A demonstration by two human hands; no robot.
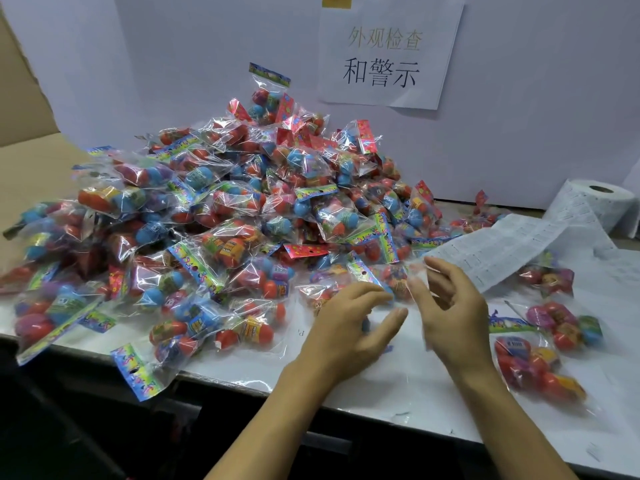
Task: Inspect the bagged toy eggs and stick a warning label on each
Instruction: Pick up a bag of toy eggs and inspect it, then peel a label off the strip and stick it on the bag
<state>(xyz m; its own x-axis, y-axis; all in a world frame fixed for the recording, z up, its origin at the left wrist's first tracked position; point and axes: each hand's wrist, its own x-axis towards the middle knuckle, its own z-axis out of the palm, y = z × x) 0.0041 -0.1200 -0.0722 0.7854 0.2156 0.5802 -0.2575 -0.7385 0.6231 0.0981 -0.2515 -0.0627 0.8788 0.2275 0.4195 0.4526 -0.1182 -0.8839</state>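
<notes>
White bench top [433,386] against a pale partition; paper sign [388,53] at 1 o'clock. Heap of bagged toy eggs [221,216] fills 9 to 12 o'clock; a few loose bags [540,368] lie at 3 to 4 o'clock. Label roll [599,206] at 2 o'clock, its strip [502,251] trailing toward centre. Left hand [343,334] and right hand [453,317] hover near each other at the heap's near edge, fingers loosely curled; whether either pinches anything, cannot tell, blurred. Bags look light, crinkly, slippery film over hard eggs; likely best taken by the stiff printed header card.
</notes>
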